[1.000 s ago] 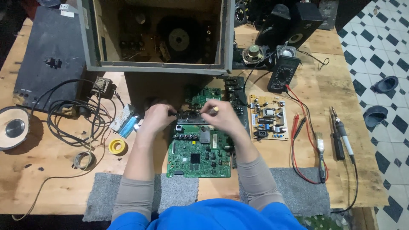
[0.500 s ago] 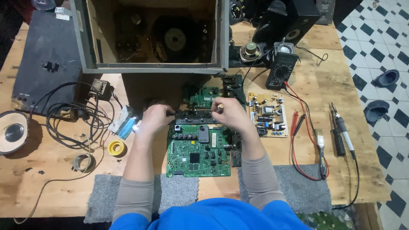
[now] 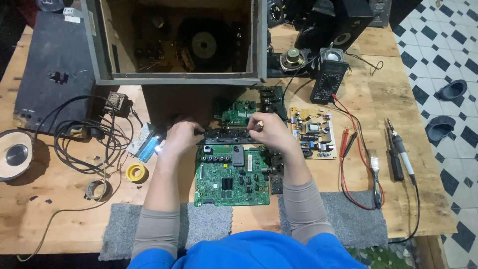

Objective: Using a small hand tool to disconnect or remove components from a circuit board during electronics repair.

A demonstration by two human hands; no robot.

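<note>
Nearest the camera, a green circuit board (image 3: 231, 175) lies flat on the wooden bench (image 3: 59, 219), its near edge over a grey mat (image 3: 199, 224), likely to cushion it. Just above it, the left hand (image 3: 181, 138) and right hand (image 3: 266, 132) pinch the two ends of a long dark bracket (image 3: 226, 135), fingers closed tight on it, holding it level across the board's far edge as if to line it up. Farther off, a black multimeter (image 3: 328, 82) with red leads sits to the right, and an open wooden cabinet (image 3: 174, 45) stands behind.
</note>
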